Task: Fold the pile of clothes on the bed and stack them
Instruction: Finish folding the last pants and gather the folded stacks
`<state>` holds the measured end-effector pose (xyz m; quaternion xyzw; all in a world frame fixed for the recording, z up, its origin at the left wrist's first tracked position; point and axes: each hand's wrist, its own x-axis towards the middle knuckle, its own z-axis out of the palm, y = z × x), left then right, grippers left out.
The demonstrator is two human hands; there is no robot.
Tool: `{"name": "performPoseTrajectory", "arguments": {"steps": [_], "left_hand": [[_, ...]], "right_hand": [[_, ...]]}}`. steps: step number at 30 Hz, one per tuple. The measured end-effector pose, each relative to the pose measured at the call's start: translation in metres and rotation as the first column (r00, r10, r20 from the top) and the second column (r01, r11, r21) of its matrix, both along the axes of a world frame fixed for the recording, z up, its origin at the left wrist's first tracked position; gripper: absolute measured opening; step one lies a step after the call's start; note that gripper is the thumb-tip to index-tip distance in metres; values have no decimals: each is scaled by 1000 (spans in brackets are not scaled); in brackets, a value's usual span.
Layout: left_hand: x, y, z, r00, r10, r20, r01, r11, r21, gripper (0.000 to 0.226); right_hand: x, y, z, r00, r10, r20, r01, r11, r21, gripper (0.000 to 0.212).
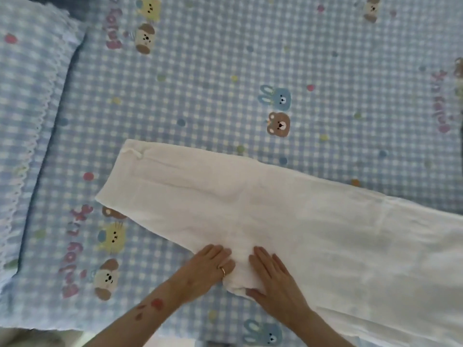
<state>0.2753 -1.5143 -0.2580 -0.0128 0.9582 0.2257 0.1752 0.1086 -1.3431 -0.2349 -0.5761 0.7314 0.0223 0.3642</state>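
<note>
smoothing the white trousers (pixel 250 209) on the bed (pixel 225 71) — left hand (pixel 208 269) and right hand (pixel 275 281) press flat, fingers straight, at the crotch fold — next likely folding the legs, stretching right of the fingers, across.

The white trousers (pixel 275 216) get cut off by the right edge, so the leg ends can't be seen. A bit of the crotch fabric is covered by the hands, left (pixel 208 269) and right (pixel 275 281). The pillow (pixel 27 121) is clipped at the left edge, and the whole view is kinda blurred.
</note>
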Motion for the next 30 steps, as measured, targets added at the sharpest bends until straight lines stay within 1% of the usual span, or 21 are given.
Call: {"name": "performPoseTrajectory", "arguments": {"steps": [1, 4, 5, 7, 8, 10, 12, 14, 15, 16, 17, 18, 20, 22, 24, 25, 26, 27, 28, 29, 30], "left_hand": [[-3, 3, 3, 1000, -19, 18, 19, 1000, 15, 55], [-6, 15, 2, 997, -64, -32, 65, 997, 30, 38], [-7, 18, 4, 998, -60, -17, 61, 997, 38, 39], [-10, 24, 8, 1000, 0, 10, -1, 997, 73, 40], [-11, 28, 8, 1000, 26, -11, -25, 997, 73, 34], [-12, 38, 10, 1000, 21, -22, -20, 999, 44, 7], [-15, 48, 11, 1000, -5, 23, 5, 1000, 11, 21], [-18, 58, 9, 998, -4, 57, 6, 999, -40, 21], [-19, 59, 11, 995, 3, 103, 2, 999, -42, 33], [-20, 65, 5, 993, -23, 115, 26, 999, -25, 55], [-23, 66, 5, 989, -20, 146, 22, 1000, -8, 69], [-28, 70, 4, 995, -22, 102, 26, 999, -41, 68], [-30, 70, 7, 997, -29, -67, 25, 997, -70, 39], [-31, 70, 6, 984, -106, -145, 94, 992, -84, 37], [-36, 67, 6, 981, -179, -76, 172, 981, -87, 34], [-43, 66, 10, 977, -211, -39, 205, 972, -114, 25], [-60, 69, 10, 968, -251, 12, 250, 962, -111, 28], [-78, 76, 8, 957, -281, 67, 286, 954, -89, 54], [-103, 88, 8, 957, -286, 39, 288, 952, -101, 74], [-131, 103, 14, 961, -276, 0, 275, 956, -103, 81], [-159, 120, 21, 960, -269, -79, 262, 961, -85, 81]], "right_hand": [[0, 8, 2, 1000, 25, 2, -25, 1000, 11, 74], [-5, 25, 3, 998, 34, -45, -34, 999, 5, 72], [-8, 28, 4, 998, 13, -56, -13, 1000, -6, 73], [-8, 35, 5, 997, -51, -63, 44, 994, -100, 63], [-6, 39, 6, 995, -81, -55, 73, 988, -135, 61], [2, 49, 5, 996, -86, -26, 80, 982, -170, 66], [-6, 70, 7, 994, -101, -43, 93, 983, -156, 74], [-38, 101, 10, 951, -230, -207, 210, 971, -118, 75], [-58, 117, 12, 906, -305, -292, 291, 952, -90, 73], [-81, 138, 17, 859, -364, -359, 369, 928, -60, 72], [-101, 160, 22, 824, -402, -398, 427, 904, -29, 70], [-119, 184, 28, 808, -416, -418, 462, 887, 11, 69], [-137, 222, 37, 833, -389, -394, 439, 898, 42, 75], [-134, 251, 41, 868, -355, -346, 385, 923, 17, 81], [-131, 269, 44, 876, -340, -342, 368, 930, 18, 79], [-136, 276, 41, 849, -382, -365, 414, 910, 10, 76], [-147, 288, 41, 789, -459, -409, 498, 867, -13, 73], [-162, 299, 41, 714, -533, -454, 583, 811, -35, 71], [-178, 311, 42, 651, -584, -484, 646, 761, -50, 72], [-191, 324, 45, 616, -608, -502, 671, 738, -70, 72], [-198, 336, 46, 618, -605, -502, 660, 746, -87, 70]]}}
